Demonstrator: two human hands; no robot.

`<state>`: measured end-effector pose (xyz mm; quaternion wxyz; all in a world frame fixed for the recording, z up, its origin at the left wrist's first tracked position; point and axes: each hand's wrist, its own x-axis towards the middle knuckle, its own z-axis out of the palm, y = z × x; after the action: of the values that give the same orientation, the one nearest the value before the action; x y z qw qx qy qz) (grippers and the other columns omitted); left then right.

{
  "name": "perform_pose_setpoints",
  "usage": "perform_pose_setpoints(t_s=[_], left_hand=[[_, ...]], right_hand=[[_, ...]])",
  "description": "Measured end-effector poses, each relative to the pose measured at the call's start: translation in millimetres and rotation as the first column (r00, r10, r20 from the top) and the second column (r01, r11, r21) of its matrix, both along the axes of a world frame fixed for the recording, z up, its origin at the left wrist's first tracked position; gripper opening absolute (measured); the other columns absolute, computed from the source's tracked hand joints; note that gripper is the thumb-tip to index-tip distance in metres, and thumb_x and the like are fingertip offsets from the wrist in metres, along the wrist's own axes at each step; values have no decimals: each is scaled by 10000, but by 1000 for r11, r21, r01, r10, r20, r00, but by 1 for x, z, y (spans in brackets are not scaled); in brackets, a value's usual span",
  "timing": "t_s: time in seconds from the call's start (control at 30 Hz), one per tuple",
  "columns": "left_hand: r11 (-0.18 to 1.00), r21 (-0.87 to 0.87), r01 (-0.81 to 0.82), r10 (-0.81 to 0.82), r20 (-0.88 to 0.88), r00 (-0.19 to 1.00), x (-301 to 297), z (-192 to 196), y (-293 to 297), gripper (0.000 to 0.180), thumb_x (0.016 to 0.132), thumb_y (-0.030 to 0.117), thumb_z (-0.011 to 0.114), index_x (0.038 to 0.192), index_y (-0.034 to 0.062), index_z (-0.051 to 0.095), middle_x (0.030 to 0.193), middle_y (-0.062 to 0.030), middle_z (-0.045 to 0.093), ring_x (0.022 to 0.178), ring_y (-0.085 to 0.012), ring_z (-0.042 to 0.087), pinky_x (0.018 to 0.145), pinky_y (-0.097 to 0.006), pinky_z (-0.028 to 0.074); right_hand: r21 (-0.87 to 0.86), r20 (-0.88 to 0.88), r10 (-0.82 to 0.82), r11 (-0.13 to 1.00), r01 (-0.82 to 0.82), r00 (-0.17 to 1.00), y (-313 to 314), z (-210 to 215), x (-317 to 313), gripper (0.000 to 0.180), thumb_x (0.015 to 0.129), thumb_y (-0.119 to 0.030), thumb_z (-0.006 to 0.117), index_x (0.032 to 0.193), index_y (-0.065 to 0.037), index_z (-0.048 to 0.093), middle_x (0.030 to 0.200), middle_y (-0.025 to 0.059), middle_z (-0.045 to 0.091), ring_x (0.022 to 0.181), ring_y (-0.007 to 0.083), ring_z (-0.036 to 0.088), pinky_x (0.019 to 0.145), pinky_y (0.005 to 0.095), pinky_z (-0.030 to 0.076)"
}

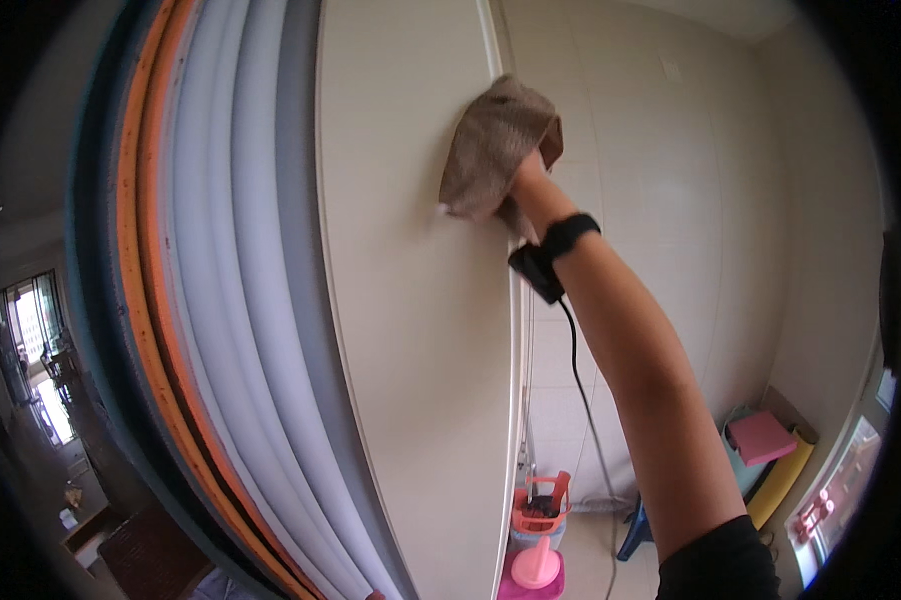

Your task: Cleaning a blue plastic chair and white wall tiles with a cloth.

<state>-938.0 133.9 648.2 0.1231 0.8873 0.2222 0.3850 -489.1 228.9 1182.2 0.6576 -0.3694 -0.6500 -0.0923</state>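
My right arm reaches up from the lower right, with a black band and a small black device at the wrist. My right hand [533,172] is closed on a brown cloth [493,140], and the cloth hides most of its fingers. Part of the cloth lies against the upper part of a cream-coloured panel [421,300], by its right-hand edge, and the rest drapes back around the hand. A black cable [583,385] hangs from the wrist device. My left hand cannot be made out in the picture.
Left of the panel hang curtain-like folds [241,300] in pale grey, orange and dark teal. Beyond the panel is a tiled wall [661,200]. Low down stand an orange-rimmed bucket [561,490], a pink dipper [536,565], a blue stool [633,530] and a pink box [761,437].
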Motion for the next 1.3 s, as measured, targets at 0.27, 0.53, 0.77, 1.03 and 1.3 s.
perform_pose_setpoints(t_s=[0.27,0.53,0.77,1.03,1.3], left_hand=[[999,-28,19,-16,89,996,3,-48,15,427,839,28,541,1266,-3,533,1054,-225,626,861,-362,601,791,-434,495],[1000,27,14,-17,94,995,-15,-32,43,394,857,41,534,1249,32,554,1190,-176,602,983,-329,600,851,-423,482],[997,-70,30,-18,168,986,-27,-22,47,378,849,29,541,1226,25,571,1164,-171,617,948,-331,612,855,-422,479],[986,-109,-123,132,76,988,-40,-1,33,370,897,44,505,1266,22,526,1278,-184,540,1168,-346,523,965,-413,439],[988,30,-151,149,71,986,-20,11,54,388,902,71,525,1290,61,508,1294,-130,545,1095,-313,565,893,-396,476]], right_hand=[[738,449,-889,310,600,-93,-30,-103,-27,469,823,-286,600,1245,-90,540,1367,172,435,1296,346,370,1091,502,261],[231,933,-359,514,826,-37,-84,-134,-51,608,872,-576,478,1404,-289,413,1480,87,332,1384,306,245,1137,424,200],[335,575,-818,236,912,1,-57,74,-85,647,917,-621,314,1478,-312,221,1499,147,286,1377,349,263,1124,395,232],[538,322,-843,-212,816,-431,25,125,-134,601,969,-552,197,1465,-229,300,1497,98,307,1370,452,185,1094,628,97],[521,829,-254,673,524,-498,65,-57,-162,583,888,-583,447,1353,-235,493,1468,65,363,1404,302,205,1129,506,179]])
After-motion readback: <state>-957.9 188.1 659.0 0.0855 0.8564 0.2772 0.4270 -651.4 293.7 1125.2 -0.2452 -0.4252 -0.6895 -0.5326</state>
